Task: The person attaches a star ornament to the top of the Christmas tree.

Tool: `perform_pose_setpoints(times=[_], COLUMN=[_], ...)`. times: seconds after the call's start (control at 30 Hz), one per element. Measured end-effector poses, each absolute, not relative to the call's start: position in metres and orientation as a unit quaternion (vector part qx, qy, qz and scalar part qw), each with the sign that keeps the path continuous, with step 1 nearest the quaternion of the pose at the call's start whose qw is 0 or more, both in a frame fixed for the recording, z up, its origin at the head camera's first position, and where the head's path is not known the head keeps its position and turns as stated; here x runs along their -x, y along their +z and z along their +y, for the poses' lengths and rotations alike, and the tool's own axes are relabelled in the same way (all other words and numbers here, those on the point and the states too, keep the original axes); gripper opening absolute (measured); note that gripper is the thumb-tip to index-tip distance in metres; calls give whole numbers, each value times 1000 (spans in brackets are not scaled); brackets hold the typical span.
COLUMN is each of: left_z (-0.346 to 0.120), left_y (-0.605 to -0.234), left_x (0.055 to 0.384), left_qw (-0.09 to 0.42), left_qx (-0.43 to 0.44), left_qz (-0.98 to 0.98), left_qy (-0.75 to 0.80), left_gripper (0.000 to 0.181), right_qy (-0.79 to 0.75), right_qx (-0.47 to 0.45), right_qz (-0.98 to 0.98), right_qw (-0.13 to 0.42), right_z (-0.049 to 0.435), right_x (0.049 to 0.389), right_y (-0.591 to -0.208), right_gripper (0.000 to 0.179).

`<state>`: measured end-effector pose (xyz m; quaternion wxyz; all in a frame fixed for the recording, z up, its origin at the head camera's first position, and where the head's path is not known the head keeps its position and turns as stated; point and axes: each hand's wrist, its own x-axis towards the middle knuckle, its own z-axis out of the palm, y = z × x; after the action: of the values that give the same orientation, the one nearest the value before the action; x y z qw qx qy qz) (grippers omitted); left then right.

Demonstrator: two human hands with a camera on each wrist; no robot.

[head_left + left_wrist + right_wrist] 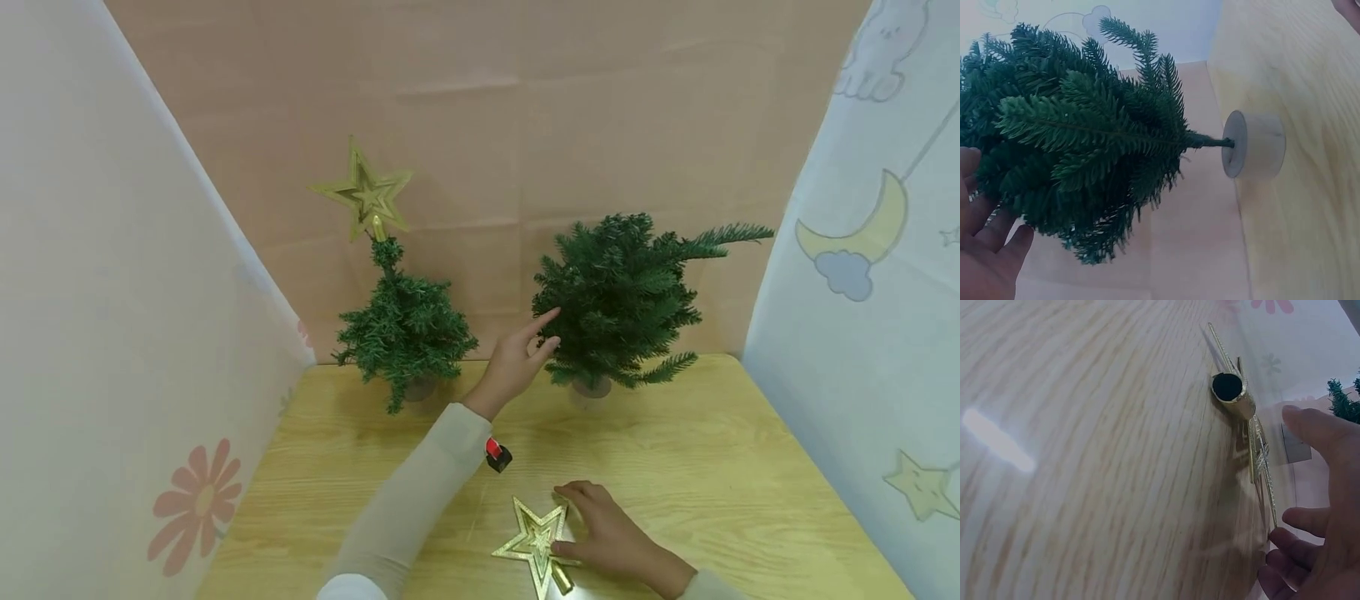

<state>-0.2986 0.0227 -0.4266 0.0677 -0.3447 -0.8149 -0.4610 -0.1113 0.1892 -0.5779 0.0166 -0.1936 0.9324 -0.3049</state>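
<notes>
- The left hand point(512, 367), in the head view, reaches out with straight, loosely spread fingers to the left side of the bushy tree point(615, 300).
- The right hand point(609, 533) lies low over the table point(697, 442), thumb and fingers spread apart at the right side of the loose gold star point(531, 546); this star lies on the table, its short tube pointing toward the near edge.
- On the left stands the smaller tree point(408, 325), with a mounted star point(366, 196) at its top.
- A small black-and-red object point(498, 456) rests beside the left sleeve point(431, 479).
- In the left wrist view, the left hand's fingers are at the outer branches of the bushy tree, uncurled; its bare stem rises from a round base point(1263, 145).
- In the right wrist view, the loose gold star shows nearly edge-on, its tube's dark opening facing the camera. The right hand's fingers are parted beside it; firm contact cannot be told.
</notes>
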Motion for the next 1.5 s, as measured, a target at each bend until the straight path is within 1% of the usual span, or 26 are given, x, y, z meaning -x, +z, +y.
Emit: perform_pose_setpoints(times=[0.2, 0.37, 0.5, 0.87, 1.27, 1.5], left_z=[34, 36, 35, 32, 31, 29], left_y=[-436, -442, -444, -445, -438, -434], left_x=[299, 298, 296, 293, 300, 302], left_qw=[63, 71, 80, 67, 86, 93], left_qx=[343, 343, 347, 340, 340, 338], left_qz=[-805, -812, -818, -814, -814, -815], left_qy=[-479, -467, -452, -466, -463, -462], left_gripper=[48, 43, 40, 40, 40, 40], right_qy=[-283, -284, -283, -288, -232, -212], right_qx=[222, 242, 253, 291, 297, 299], right_qz=[933, 927, 923, 909, 922, 928], right_qw=[14, 40, 57, 80, 84, 66], right_z=[196, 202, 205, 206, 202, 197], right_x=[103, 97, 95, 94, 109, 116], right_y=[-584, -589, -590, -580, -568, -565], right_gripper=[74, 73, 68, 69, 68, 58])
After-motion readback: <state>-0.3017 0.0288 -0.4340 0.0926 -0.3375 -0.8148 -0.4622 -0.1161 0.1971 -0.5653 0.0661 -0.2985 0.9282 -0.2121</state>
